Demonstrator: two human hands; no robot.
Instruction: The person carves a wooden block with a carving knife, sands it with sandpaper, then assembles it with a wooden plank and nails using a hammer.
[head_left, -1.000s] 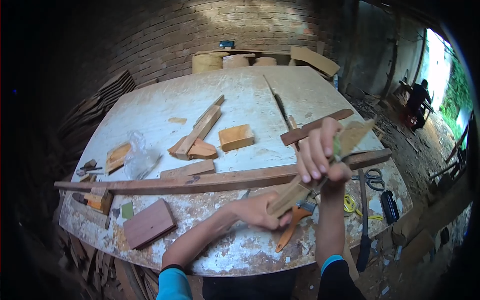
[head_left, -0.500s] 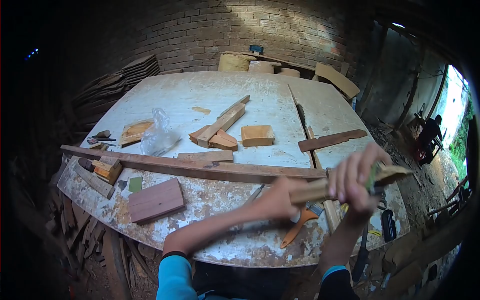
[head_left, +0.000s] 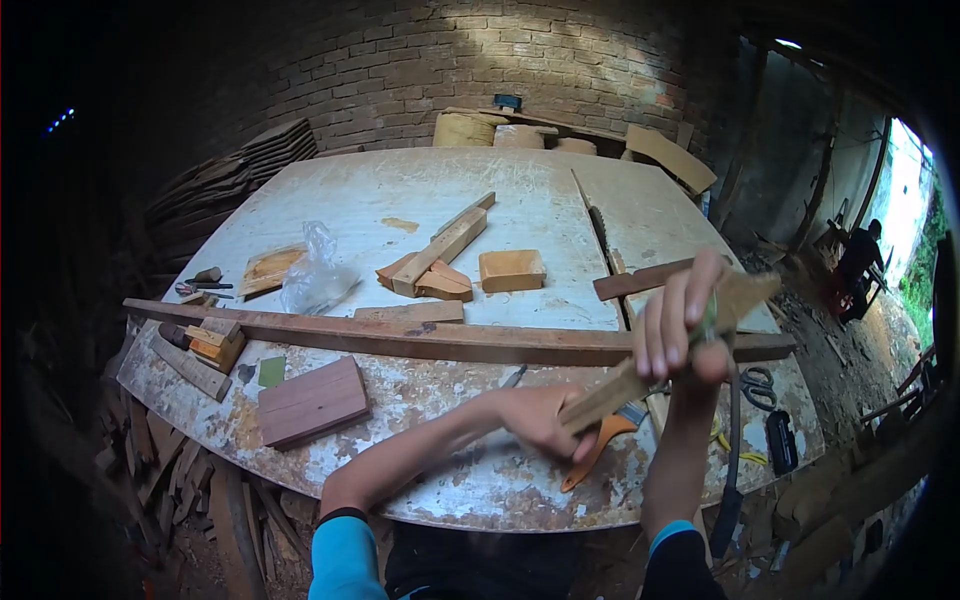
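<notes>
1. A pale, narrow strip of wood (head_left: 660,355) is held aslant at centre right of the frame, above the white, paint-worn counter (head_left: 420,200).
2. Its lower end is enclosed by the left hand (head_left: 545,418), grip closed.
3. Its upper part is wrapped by the right hand (head_left: 685,325), with a small green pad pressed under the fingers.
4. Compared with half a second ago, the strip has been tilted up from near level and the right hand raised, so a rubbing stroke seems under way.
5. An orange-handled brush (head_left: 598,447) lies beneath.
</notes>
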